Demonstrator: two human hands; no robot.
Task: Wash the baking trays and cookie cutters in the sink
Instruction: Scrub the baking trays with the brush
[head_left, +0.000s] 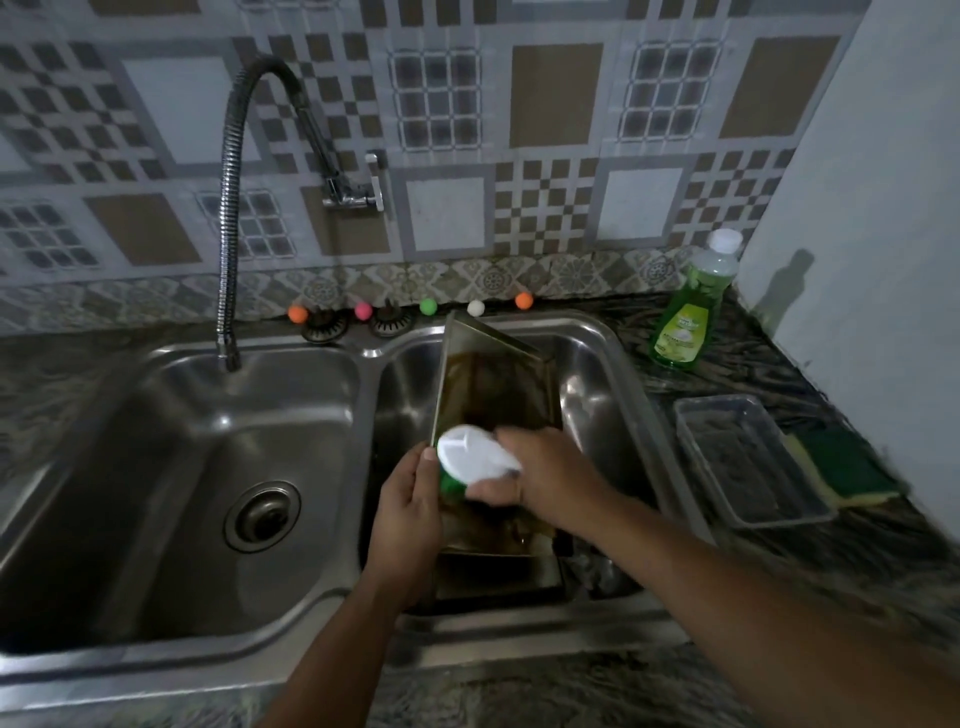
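Observation:
A greasy brown baking tray (493, 384) leans upright in the right basin of the double steel sink (374, 353), with another tray (498, 571) lying flat beneath it. Both hands hold a green container with a white cap (470, 454) over that basin. My left hand (410, 514) grips its green body from the left. My right hand (545, 473) closes over the white cap from the right. No cookie cutters are visible.
A flexible metal faucet (228, 260) hangs over the left basin (218, 467) with its drain (262, 516). On the right counter stand a green dish-soap bottle (685, 317), a clear plastic tray (753, 457) and a green-yellow sponge (841, 467). Several coloured balls (427, 306) line the back ledge.

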